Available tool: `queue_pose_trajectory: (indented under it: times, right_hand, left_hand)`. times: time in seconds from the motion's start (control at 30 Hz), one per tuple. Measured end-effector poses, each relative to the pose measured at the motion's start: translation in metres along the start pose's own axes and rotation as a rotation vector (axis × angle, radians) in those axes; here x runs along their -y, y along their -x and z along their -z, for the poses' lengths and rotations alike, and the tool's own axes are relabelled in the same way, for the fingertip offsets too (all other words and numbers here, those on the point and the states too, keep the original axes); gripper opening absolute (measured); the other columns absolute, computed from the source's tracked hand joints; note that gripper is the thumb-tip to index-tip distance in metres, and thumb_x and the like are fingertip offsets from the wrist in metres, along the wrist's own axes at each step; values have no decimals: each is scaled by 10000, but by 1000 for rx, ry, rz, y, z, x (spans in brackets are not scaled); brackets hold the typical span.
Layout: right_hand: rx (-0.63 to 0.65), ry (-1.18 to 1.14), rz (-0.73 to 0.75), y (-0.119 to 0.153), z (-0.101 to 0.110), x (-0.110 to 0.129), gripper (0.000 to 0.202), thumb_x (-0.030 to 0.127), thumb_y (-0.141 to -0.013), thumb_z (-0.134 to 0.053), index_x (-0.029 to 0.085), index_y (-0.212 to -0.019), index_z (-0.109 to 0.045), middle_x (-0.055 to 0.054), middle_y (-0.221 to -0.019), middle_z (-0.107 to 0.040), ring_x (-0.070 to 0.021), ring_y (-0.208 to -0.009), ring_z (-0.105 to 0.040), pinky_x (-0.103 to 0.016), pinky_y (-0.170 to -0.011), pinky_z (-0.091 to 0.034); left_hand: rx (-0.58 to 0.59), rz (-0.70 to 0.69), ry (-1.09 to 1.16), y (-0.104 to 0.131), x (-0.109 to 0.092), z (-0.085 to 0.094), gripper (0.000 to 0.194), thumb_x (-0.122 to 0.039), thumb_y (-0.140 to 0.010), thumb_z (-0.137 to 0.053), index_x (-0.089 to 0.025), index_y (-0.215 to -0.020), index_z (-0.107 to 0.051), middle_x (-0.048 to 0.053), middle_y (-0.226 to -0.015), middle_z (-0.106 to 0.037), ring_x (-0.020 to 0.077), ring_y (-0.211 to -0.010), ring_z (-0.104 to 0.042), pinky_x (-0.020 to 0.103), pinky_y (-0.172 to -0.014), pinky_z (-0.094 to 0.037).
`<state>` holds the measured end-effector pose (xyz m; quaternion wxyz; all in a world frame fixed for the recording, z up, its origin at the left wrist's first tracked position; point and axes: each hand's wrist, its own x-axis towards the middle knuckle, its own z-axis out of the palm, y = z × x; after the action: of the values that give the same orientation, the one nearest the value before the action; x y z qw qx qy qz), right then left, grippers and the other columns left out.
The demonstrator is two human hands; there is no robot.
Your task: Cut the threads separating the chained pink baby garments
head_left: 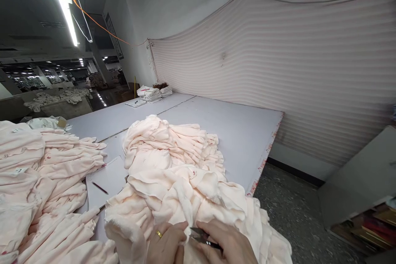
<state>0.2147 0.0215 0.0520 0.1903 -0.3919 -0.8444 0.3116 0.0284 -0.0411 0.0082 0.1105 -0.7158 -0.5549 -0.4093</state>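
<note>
At the bottom of the head view, a pile of pale pink garments (173, 189) lies on the light grey table. My left hand (166, 242), with a gold ring on one finger, pinches a fold of the nearest garment. Just right of it, my right hand (227, 242) is closed around small dark thread snips (202, 237). The snips' blades point left, toward the fabric between my hands. Part of the snips' handle is hidden under my right fingers.
More pale pink garments (55, 181) are heaped at left. Between the heaps lie paper sheets (107, 179) with a pen (100, 188). Folded white pieces (151, 94) are stacked at the table's far end. A grey cabinet (359, 185) stands at right.
</note>
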Motion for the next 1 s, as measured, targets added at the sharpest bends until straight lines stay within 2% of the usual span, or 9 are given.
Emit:
queue_pose_trajectory:
  times: [0.1, 0.2, 0.3, 0.37, 0.43, 0.5, 0.7, 0.87, 1.0]
  right_hand:
    - [-52, -121, -16, -5, -8, -4, 207, 341, -892, -548, 273, -1016, -700, -30, -920, -723, -230, -867, -667, -285, -747, -474]
    - [-111, -344, -58, -15, -21, -6, 236, 298, -768, -672, 209, -986, -670, -36, -894, -702, -214, -819, -644, -261, -714, -470]
    - [-165, -435, -31, -23, -33, -6, 174, 345, -799, -622, 183, -736, -614, -12, -704, -619, -184, -687, -573, -250, -632, -429]
    - [-209, -466, -4, -27, -36, -5, 295, 394, -877, -524, 191, -664, -539, 3, -658, -554, -166, -652, -523, -245, -610, -401]
    - [-242, -497, 7, -29, -38, -5, 312, 420, -911, -478, 202, -689, -490, 18, -654, -517, -153, -633, -492, -239, -594, -379]
    - [-270, -520, 13, -30, -39, -5, 313, 429, -929, -447, 212, -704, -447, 37, -636, -476, -140, -601, -459, -235, -573, -357]
    - [-383, -714, -69, -32, -39, -7, 319, 466, -924, -450, 217, -725, -457, 58, -621, -424, -133, -574, -448, -232, -559, -372]
    - [-299, -587, -8, -17, -18, -16, 235, 385, -829, -599, 203, -976, -624, -29, -860, -617, -197, -812, -604, -266, -749, -475]
    - [-127, -361, -76, -8, -11, -17, 200, 339, -834, -592, 212, -929, -713, -47, -844, -688, -202, -780, -647, -246, -695, -478]
  left_hand:
    - [-45, 30, 33, -1, 0, -1, 251, -34, -807, -413, -230, -785, -569, -3, -927, -736, 167, -764, -612, 303, -785, -392]
    - [-97, 176, 191, 0, 1, -5, 197, -100, -817, -463, -231, -766, -601, 22, -895, -689, 173, -818, -623, 283, -780, -420]
    - [-2, 575, 621, 1, 3, -10, 108, -295, -815, -600, -215, -741, -602, -1, -713, -626, 149, -668, -594, 240, -632, -423]
    - [119, 880, 955, 0, 3, -13, 269, -449, -736, -707, -215, -820, -603, -37, -633, -590, 105, -547, -517, 205, -548, -366]
    - [202, 1011, 1121, -3, 2, -12, 472, -539, -649, -762, -230, -970, -608, -42, -666, -597, 78, -526, -466, 187, -528, -320]
    - [260, 961, 1070, -8, 0, -10, 563, -572, -639, -756, -242, -1073, -617, -27, -719, -607, 73, -537, -438, 186, -515, -289]
    - [393, 853, 791, -23, -2, -10, 419, -591, -701, -691, -174, -734, -693, -65, -538, -410, 82, -527, -341, 203, -509, -245]
    - [254, 958, 995, -27, 1, -16, 403, -575, -657, -743, -192, -758, -668, -42, -607, -540, 88, -561, -434, 187, -531, -329]
    - [196, 1024, 1044, -26, -4, -20, 418, -560, -600, -793, -182, -732, -674, -27, -611, -588, 90, -572, -469, 187, -559, -367]
